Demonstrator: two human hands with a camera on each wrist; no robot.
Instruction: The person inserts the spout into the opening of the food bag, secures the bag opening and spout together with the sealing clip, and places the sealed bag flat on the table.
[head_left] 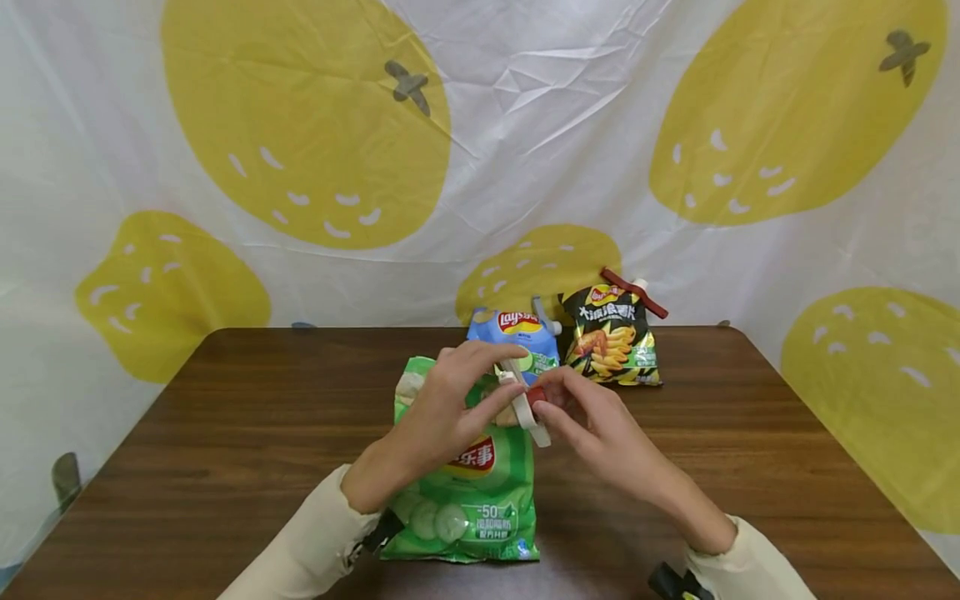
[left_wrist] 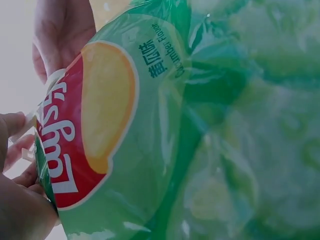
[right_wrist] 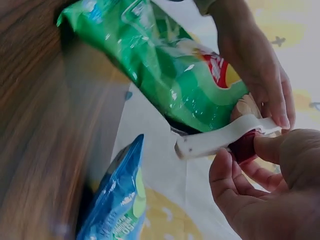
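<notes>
A green Lay's potato chip bag (head_left: 498, 492) stands in front of me, its printed front toward the head camera. Across its top runs a white bag clip (right_wrist: 205, 143), with a dark red cap (right_wrist: 242, 148) at its side. My left hand (head_left: 442, 408) reaches over the bag's upper part and pinches the clip near its far end between thumb and fingers. From the right, my right hand (head_left: 603, 425) pinches the red cap with thumb and fingertips. In the left wrist view the bag (left_wrist: 155, 125) fills most of the picture and partly hides both hands.
Behind the hands, a blue Lay's bag (head_left: 517, 329) with a grey clip (head_left: 543, 312) stands at the table's back. Beside it is a black chip bag (head_left: 611, 337) with a dark red clip (head_left: 633, 292). The brown wooden table (head_left: 262, 442) meets a lemon-print cloth (head_left: 525, 167).
</notes>
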